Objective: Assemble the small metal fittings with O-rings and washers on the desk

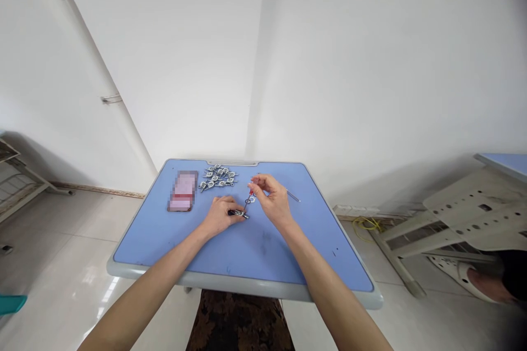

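Note:
Pressed against the blue desktop, my left hand (221, 215) pinches a small silver-and-black metal part (239, 213); its exact kind is too small to make out. My right hand (269, 196) is closed on a screwdriver (251, 191) with a red, partly see-through handle, its thin shaft slanting down to the part. Just behind the shaft lies a small pale metal piece (252, 198). A pile of similar silver metal parts (218, 176) sits beyond my left hand.
The blue desk (255, 252) has a grey raised rim. A phone (183, 191) lies on its left side, and a thin rod (293, 195) on the right. White wall rises behind. At right stand another desk (453, 219) and a person's foot in a white shoe (457, 274).

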`<action>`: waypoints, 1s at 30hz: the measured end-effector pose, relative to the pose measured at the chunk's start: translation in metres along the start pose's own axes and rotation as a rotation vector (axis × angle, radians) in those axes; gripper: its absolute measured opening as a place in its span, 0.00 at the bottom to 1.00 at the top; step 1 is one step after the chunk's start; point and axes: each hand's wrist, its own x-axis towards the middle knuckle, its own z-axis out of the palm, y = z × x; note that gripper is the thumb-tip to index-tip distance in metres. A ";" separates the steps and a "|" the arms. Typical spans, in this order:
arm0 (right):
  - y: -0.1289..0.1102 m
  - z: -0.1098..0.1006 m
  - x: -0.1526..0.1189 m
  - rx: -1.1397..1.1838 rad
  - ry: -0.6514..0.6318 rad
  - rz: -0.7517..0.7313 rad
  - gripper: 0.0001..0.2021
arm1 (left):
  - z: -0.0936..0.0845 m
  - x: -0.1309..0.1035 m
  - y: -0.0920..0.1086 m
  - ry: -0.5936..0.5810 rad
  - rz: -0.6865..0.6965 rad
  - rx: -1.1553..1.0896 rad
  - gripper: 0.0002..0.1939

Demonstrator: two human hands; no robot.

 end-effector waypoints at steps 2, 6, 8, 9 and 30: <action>0.002 0.001 0.000 -0.016 0.025 -0.009 0.07 | 0.000 0.000 0.000 0.000 0.000 0.003 0.08; 0.001 -0.002 -0.002 -0.118 -0.027 -0.119 0.10 | -0.001 0.000 -0.001 0.000 0.001 0.005 0.08; -0.001 -0.005 -0.002 -0.171 -0.107 -0.183 0.12 | -0.001 0.000 0.000 -0.003 -0.001 0.005 0.08; -0.002 -0.007 -0.002 -0.175 -0.146 -0.199 0.14 | -0.002 0.000 0.000 -0.005 -0.003 0.005 0.08; 0.005 -0.007 -0.004 -0.195 -0.139 -0.186 0.16 | -0.001 0.000 0.000 0.008 -0.006 0.020 0.08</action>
